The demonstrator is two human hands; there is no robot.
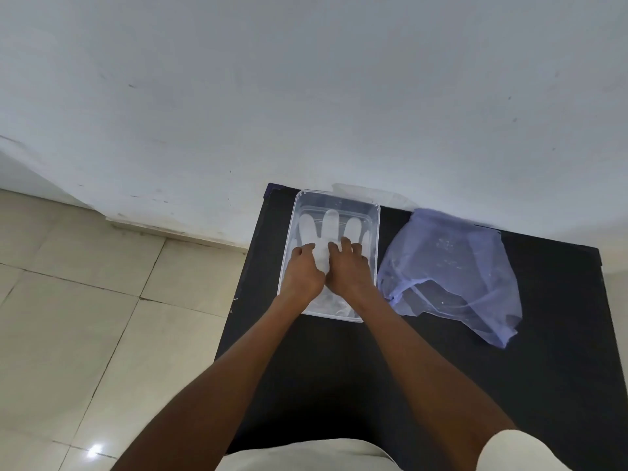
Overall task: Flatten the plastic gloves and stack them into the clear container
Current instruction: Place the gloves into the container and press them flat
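A clear rectangular container (373,239) stands on the black table (424,368) near its far left corner. Inside it lies a translucent white plastic glove (331,220), fingers spread and pointing toward the wall. My left hand (302,273) and my right hand (350,270) both press down on the glove's palm inside the container, side by side, fingers bent with their tips on the plastic. The glove's cuff end is mostly hidden under my hands. Whether more gloves lie beneath it I cannot tell.
A crumpled bluish-purple plastic bag (448,270) lies right of the container, touching its side. A clear lid-like piece (370,193) leans behind the container against the white wall. The table's left edge drops to a tiled floor (85,300).
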